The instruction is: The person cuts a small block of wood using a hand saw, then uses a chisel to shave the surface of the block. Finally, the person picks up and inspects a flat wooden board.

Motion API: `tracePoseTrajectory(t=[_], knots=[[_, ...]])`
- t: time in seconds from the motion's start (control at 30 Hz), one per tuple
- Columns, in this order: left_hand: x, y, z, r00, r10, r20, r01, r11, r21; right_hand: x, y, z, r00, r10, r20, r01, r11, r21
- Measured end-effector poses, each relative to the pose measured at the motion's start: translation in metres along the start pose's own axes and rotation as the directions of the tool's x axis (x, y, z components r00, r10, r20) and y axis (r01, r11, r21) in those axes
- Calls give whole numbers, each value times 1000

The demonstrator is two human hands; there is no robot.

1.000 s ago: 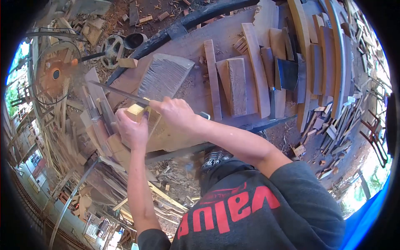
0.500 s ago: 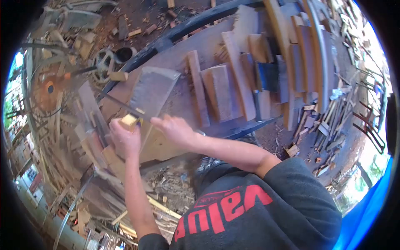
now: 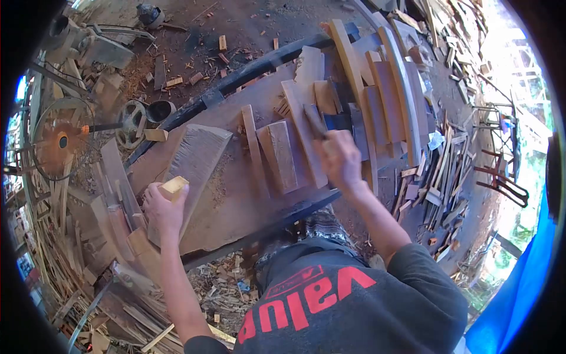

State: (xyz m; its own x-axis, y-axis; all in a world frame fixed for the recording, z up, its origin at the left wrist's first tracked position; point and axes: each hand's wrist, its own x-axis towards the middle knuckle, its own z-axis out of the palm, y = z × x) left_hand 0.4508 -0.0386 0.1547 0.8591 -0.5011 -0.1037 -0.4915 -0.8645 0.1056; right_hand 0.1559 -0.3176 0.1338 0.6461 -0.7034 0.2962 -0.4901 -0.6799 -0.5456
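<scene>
My left hand [image 3: 166, 207] is closed round a short wood block [image 3: 175, 184] whose pale, fresh face points up. It is over the near left end of a broad rough-faced plank [image 3: 200, 150] on the workbench. My right hand [image 3: 342, 160] is a forearm's length or more to the right, fingers wrapped round the end of a long, dark, narrow tool [image 3: 315, 121]. Blurred by motion, that tool could be a blade or a file. It overlaps the wooden pieces beside a blue-black block [image 3: 339, 122]. Nearer the middle lies a thick wood block [image 3: 278, 156].
Long boards [image 3: 348, 65] lie across the bench's right part. A dark beam [image 3: 259, 68] edges its far side. On the left are a wire fan [image 3: 63, 138], a spoked wheel [image 3: 132, 123] and stacked offcuts [image 3: 127, 230]. More scrap wood [image 3: 439, 183] covers the ground at right.
My right hand has swung away to the right with the dark tool, off the block it was against. My left hand still holds the block, now slightly lower and to the left.
</scene>
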Motion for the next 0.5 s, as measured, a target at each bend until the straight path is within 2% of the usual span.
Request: tracePoseTrajectory(t=[0.03, 0.1, 0.13, 0.2, 0.23, 0.27, 0.3, 0.4, 0.47, 0.5], knots=[[2, 2, -4, 1000, -4, -9, 4, 1000, -4, -5, 21, -8, 990, 136, -24, -137, 986, -92], [8, 5, -9, 990, -121, 72, 122, 992, -16, -9, 59, -22, 991, 114, -74, -130, 955, -266], [16, 2, -6, 990, -122, 66, 124, 992, -20, -13, 78, -25, 991, 108, -77, -125, 956, -266], [34, -3, 1, 973, -125, 194, 150, 982, -119, -22, 109, -25, 976, 203, -74, -215, 871, -441], [42, 9, -5, 973, -128, 192, 152, 981, -117, -25, 115, -24, 965, 258, -35, -243, 841, -483], [54, 20, -15, 905, -185, 383, 184, 982, 40, -29, 120, -23, 965, 260, -34, -244, 843, -480], [63, 30, -21, 797, -261, 545, 180, 964, 198, -31, 121, -23, 968, 250, -34, -229, 815, -532], [85, 18, 4, 781, -263, 567, 106, 950, 294, -37, 123, -19, 963, 266, -40, -239, 780, -579], [92, 13, 14, 794, -245, 556, 94, 953, 286, -38, 113, -17, 955, 292, -46, -264, 772, -578], [95, 10, 19, 806, -230, 545, 86, 957, 277, -36, 103, -16, 976, 195, -101, -219, 831, -511]])
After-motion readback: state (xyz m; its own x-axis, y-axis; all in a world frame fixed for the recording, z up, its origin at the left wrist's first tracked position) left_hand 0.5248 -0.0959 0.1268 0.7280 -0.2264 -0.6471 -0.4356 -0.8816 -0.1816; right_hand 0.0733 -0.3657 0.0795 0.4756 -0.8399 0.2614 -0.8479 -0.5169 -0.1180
